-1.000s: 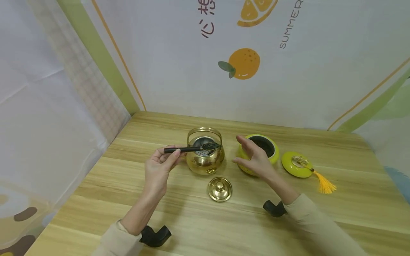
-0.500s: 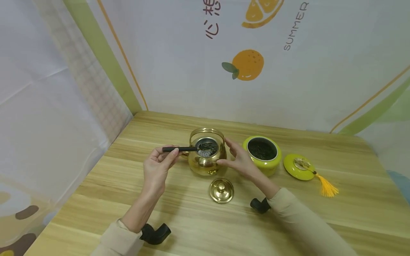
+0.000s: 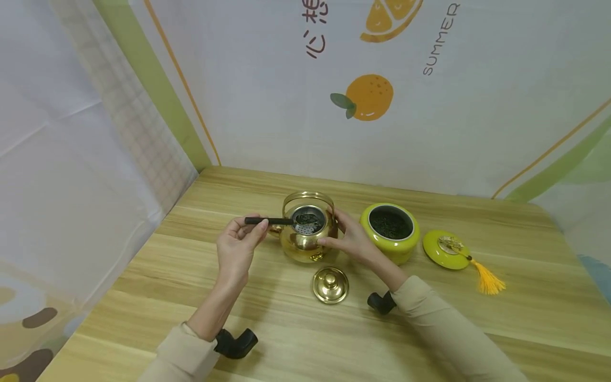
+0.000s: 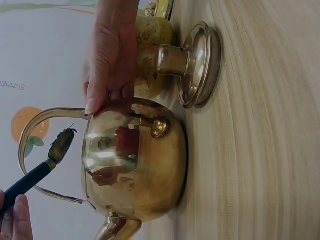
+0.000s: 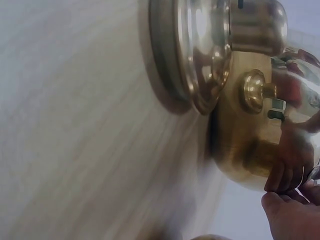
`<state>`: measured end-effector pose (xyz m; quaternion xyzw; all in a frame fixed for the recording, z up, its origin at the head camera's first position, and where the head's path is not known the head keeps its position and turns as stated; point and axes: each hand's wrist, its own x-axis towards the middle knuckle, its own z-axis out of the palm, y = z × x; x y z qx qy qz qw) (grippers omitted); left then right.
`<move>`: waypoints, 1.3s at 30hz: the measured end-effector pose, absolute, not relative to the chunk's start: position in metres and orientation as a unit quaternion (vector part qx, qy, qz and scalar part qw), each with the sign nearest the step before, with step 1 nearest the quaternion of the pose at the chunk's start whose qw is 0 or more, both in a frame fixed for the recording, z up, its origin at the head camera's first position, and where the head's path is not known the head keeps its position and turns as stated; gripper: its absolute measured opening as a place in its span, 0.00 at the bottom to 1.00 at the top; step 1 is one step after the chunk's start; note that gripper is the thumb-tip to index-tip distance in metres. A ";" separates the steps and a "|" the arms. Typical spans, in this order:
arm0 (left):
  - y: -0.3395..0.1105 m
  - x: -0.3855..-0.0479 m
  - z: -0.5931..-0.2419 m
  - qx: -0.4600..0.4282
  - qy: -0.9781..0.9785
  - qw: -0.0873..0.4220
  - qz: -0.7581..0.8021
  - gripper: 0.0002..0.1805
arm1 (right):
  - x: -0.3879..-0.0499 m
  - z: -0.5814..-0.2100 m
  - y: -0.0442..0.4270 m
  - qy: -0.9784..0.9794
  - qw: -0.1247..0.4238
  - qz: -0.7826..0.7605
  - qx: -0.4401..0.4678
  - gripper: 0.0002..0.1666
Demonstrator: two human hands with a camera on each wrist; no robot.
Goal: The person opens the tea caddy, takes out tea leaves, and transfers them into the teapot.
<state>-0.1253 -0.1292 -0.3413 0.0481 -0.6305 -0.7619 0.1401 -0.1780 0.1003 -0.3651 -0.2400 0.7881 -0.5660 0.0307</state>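
Your left hand (image 3: 236,240) has a narrow grip on the black handle of the scoop (image 3: 282,221), pinched between thumb and fingers. Your right hand (image 3: 350,240) has a wider grip, thumb and fingers set round the right side of the gold teapot (image 3: 304,245), which stands upright on the table (image 3: 286,329).

The scoop is at the mouth of the teapot. In the left wrist view its bowl is above the rim, framed by the arched handle, and dark leaves (image 4: 63,135) show along the bowl. The perforated strainer (image 3: 307,229) sits in the mouth.

Step in hand, as judged: delivering the leaves into the strainer with the pot steadied. The next move appears to call for tipping the scoop over while your right hand holds the pot firm; a hasty turn could scatter leaves past the rim.

Orientation: the scoop's long axis runs left to right across your front, handle end to your left, bowl to your right. The left wrist view suggests the bowl end dips below the handle. The teapot's spout points to your left.
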 end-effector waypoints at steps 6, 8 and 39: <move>-0.129 -0.129 -0.344 0.048 -0.643 0.149 -0.750 0.11 | -0.178 -0.366 0.100 0.785 0.032 -0.570 -0.239 0.44; -0.129 -0.130 -0.345 0.050 -0.644 0.150 -0.748 0.11 | -0.178 -0.366 0.100 0.786 0.031 -0.569 -0.239 0.44; -0.111 -0.143 -0.350 0.022 -0.686 0.202 -0.699 0.12 | -0.199 -0.399 0.103 0.785 0.008 -0.569 -0.245 0.46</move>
